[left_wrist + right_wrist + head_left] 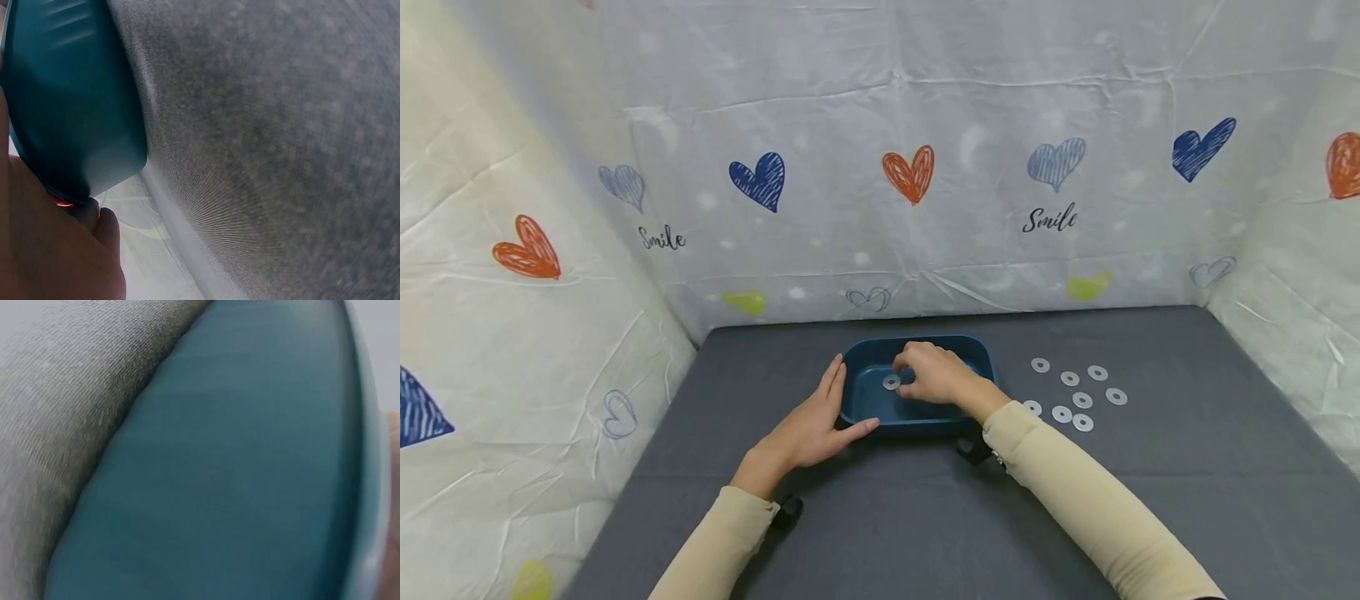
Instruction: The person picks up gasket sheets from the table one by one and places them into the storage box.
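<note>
Head view: our spread left hand (811,427) should steady the tray (867,402); we cannot tell whether our right hand (936,372) pinches the washer (887,382)

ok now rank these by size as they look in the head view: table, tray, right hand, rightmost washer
1. Table
2. Tray
3. Right hand
4. Rightmost washer

The left hand (808,427) touches the blue tray (883,408) at its left end; the right hand (938,373) is inside it, at a washer (886,382). On the grey bench (887,517), eight washers (1087,402) lie right of the tray.
</note>
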Tool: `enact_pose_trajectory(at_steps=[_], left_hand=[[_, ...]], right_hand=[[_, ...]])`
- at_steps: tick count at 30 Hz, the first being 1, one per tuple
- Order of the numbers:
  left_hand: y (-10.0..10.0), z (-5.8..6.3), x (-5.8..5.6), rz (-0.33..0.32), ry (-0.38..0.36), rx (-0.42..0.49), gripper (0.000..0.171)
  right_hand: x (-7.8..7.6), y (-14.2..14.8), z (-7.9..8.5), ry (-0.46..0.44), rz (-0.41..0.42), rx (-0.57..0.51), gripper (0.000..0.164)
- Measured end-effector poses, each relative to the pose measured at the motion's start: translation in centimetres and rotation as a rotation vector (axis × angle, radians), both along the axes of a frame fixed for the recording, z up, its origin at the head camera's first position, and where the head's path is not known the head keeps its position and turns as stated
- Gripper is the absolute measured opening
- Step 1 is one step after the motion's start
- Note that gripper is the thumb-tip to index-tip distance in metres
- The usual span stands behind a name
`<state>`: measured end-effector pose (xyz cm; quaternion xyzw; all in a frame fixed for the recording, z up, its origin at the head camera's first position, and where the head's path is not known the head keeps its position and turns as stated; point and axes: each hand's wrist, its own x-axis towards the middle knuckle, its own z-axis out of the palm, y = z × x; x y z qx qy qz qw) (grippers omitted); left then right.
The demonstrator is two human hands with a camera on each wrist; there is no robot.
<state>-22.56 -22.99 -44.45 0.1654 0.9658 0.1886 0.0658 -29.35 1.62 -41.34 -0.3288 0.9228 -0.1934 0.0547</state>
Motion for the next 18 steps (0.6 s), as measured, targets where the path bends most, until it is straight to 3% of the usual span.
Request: enact_pose_trajectory(at_steps=[18], left_hand=[[0.2, 0.2, 0.1, 0.002, 0.007, 0.008, 0.119]], right_hand=[[2.6, 5.0, 1.7, 0.049, 0.017, -0.027, 0.034]])
